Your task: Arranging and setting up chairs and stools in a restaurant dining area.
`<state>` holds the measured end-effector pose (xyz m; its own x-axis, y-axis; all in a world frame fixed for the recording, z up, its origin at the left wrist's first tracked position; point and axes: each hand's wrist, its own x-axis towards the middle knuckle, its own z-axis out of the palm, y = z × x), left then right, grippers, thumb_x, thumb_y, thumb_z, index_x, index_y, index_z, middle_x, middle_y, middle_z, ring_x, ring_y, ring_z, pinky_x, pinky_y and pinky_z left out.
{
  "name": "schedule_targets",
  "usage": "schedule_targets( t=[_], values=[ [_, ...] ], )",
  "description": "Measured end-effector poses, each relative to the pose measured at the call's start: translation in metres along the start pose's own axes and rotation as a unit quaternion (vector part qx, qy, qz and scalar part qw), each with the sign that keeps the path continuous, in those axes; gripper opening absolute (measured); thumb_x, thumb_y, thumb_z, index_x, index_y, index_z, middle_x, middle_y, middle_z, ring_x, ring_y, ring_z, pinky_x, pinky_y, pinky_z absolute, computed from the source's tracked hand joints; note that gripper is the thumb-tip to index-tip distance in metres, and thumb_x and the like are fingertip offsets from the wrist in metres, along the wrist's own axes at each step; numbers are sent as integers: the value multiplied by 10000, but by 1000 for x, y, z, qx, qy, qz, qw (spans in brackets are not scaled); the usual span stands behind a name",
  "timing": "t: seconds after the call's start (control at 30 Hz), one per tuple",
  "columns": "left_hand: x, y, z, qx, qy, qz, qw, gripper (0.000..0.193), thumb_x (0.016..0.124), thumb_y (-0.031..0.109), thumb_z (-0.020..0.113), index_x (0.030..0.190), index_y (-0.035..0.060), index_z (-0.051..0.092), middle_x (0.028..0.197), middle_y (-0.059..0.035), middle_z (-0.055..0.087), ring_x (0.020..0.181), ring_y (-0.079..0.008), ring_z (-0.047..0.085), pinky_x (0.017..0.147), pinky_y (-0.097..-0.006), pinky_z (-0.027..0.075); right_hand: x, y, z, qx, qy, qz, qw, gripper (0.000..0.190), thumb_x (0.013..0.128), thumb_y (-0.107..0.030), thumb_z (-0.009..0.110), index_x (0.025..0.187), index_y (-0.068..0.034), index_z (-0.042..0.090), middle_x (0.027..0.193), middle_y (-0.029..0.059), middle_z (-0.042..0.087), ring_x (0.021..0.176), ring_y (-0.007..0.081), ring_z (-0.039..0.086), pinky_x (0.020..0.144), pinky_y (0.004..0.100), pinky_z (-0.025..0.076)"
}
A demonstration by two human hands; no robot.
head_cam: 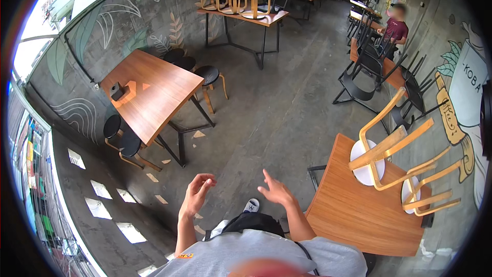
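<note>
My left hand point(197, 192) is raised in front of my waist, fingers loosely curled and holding nothing. Level with it, my right hand point(276, 190) reaches forward with its fingers spread, also without anything in it. Both are in the air over the concrete floor, touching no furniture. Nearest to my right hand is a wooden table point(361, 215) on my right. Two upturned wooden stools point(368, 161) with white seats rest on it, legs up. Ahead on the left stands another wooden table point(153, 92) with a small dark box point(117, 90) on it.
Black-seated stools point(207, 75) stand around the left table. Farther off, a table point(269, 18) carries several upturned stools. Black chairs point(361, 80) sit upturned on a table along the right wall, where a person point(396, 27) stands. A low wall point(77, 196) with openings borders my left.
</note>
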<state>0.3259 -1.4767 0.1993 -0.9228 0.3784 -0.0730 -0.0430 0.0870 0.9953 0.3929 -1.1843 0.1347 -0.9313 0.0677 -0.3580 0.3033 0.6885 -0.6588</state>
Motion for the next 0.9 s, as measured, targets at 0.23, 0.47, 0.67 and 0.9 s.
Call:
schedule_targets(
  t=[0.23,0.47,0.67,0.9],
  values=[
    [101,-4,12,-17,78,67,995,341,834,18,724,837,95,392,881,-31,617,819,-99,584,787,-231,458,42,7,-94,131,211,-89,965,566,919,-322,606,1401,-92,419,1261,174,586,1169,307,566,1002,420,435],
    [214,-43,38,-72,-19,-18,997,305,838,-61,656,790,104,405,845,-3,532,761,-62,465,710,-212,410,51,81,-124,17,-1,301,953,704,937,-396,543,1523,-190,212,1490,179,370,1358,345,381,1100,406,351],
    [356,-59,64,-22,-121,5,992,187,853,-65,611,856,75,487,985,-45,578,896,-96,552,821,-242,463,134,106,-206,195,140,189,952,701,958,-282,555,1531,-306,152,1440,204,427,1309,310,456,1056,405,401],
    [570,-23,149,33,-200,103,974,99,887,0,622,893,64,547,935,-9,622,833,-64,549,762,-215,441,201,128,-289,69,166,332,926,511,942,-389,548,1415,-223,449,1349,130,538,1227,312,532,1043,418,406]
  ],
)
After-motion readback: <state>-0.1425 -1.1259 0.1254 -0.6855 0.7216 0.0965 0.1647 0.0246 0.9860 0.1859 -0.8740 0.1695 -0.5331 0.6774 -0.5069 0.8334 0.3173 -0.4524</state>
